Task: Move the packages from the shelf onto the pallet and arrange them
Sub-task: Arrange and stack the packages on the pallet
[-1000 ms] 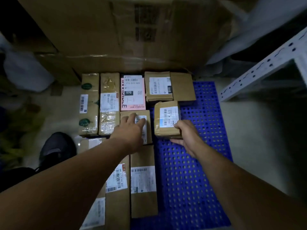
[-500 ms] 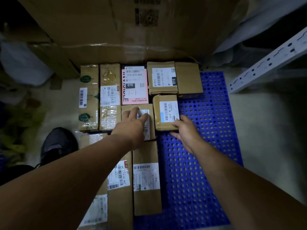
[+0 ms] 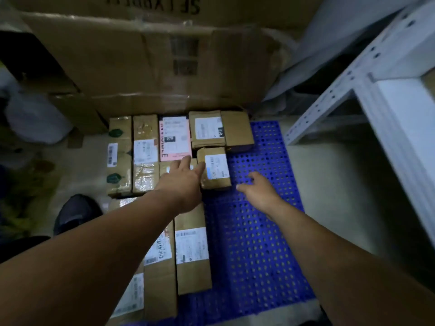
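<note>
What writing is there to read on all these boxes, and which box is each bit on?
"SF EXPRESS": upside down and cut by the picture's top edge, on the large cardboard box.
"...BLE": the end of a sideways word on the pink-labelled package; its other letters are blurred.
White shipping labels and barcodes on the brown packages: too blurred to read.
</note>
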